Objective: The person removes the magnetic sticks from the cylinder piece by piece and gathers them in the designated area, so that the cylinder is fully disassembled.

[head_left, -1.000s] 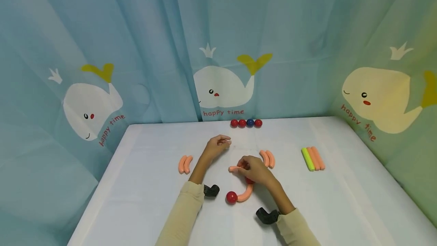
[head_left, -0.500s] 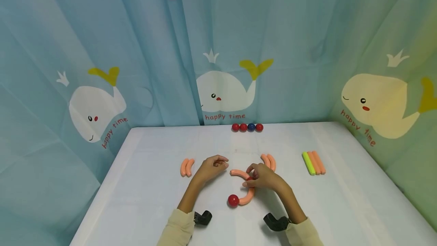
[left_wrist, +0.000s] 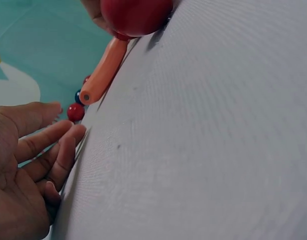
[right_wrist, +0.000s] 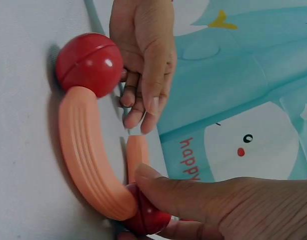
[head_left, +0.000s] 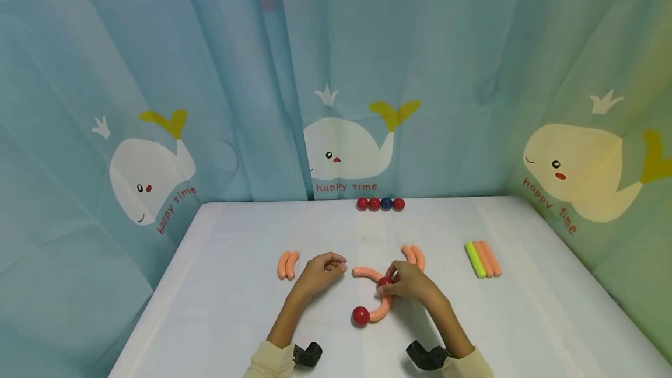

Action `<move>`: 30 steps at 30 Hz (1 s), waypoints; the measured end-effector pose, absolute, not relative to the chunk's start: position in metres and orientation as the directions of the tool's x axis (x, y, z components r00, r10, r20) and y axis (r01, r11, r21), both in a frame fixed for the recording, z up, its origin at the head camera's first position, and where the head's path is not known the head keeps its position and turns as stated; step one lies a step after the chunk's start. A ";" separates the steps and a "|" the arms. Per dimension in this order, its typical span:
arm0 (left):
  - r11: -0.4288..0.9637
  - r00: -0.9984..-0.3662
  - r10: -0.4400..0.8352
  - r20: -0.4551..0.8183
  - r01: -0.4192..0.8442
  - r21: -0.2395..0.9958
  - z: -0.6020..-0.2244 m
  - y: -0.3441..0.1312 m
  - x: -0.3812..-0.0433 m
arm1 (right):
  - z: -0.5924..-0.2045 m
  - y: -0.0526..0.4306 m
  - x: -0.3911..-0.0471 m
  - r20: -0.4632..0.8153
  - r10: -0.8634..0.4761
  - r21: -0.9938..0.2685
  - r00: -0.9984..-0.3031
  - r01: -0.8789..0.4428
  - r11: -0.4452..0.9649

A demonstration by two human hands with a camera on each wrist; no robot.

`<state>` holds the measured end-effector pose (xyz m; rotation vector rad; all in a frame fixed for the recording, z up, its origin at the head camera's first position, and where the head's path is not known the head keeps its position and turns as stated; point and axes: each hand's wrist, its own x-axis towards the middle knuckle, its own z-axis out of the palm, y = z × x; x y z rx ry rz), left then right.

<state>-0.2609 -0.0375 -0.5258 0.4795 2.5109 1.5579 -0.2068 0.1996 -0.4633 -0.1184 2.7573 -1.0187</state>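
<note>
In the head view, two orange curved rods and two red balls form a hook-shaped chain on the white table. My right hand (head_left: 412,282) pinches the middle red ball (right_wrist: 149,215) between thumb and fingers. The far curved rod (head_left: 366,273) points left from that ball. From it the near curved rod (head_left: 382,309) bends toward me, ending at the other red ball (head_left: 360,316). Left of the chain, my left hand (head_left: 319,273) holds nothing. Its fingers are loosely bent near the far rod's free end, apart from it, as the left wrist view shows.
A row of red balls with one blue ball (head_left: 387,204) lies at the table's back edge. Pairs of orange curved rods lie at left (head_left: 288,265) and behind my right hand (head_left: 413,255). Farther right are straight rods (head_left: 482,259), one green and two orange. A curtain (head_left: 446,74) hangs behind.
My right hand has shifted from the far curved rod to the middle red ball and now pinches it. My left hand has drawn back toward me. The head view has tilted slightly up.
</note>
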 end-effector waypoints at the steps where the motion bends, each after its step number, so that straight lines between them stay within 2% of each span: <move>1: 0.412 -0.940 0.339 0.042 0.189 0.891 -0.526 -0.038 -0.261 | -0.464 0.199 -0.207 -0.142 -0.138 -0.655 -0.980 -0.011 0.755; 11: 0.412 -0.941 0.332 0.063 0.205 0.888 -0.528 -0.040 -0.259 | -0.475 0.193 -0.212 0.002 -0.116 -0.681 -0.993 -0.086 0.727; 23: 0.379 -0.925 0.365 0.109 0.255 0.890 -0.529 -0.035 -0.260 | -0.494 0.188 -0.224 0.162 -0.134 -0.704 -0.978 -0.209 0.679; 30: 0.406 -0.927 0.358 0.109 0.260 0.876 -0.527 -0.033 -0.259 | -0.500 0.184 -0.227 0.176 -0.141 -0.706 -0.974 -0.225 0.672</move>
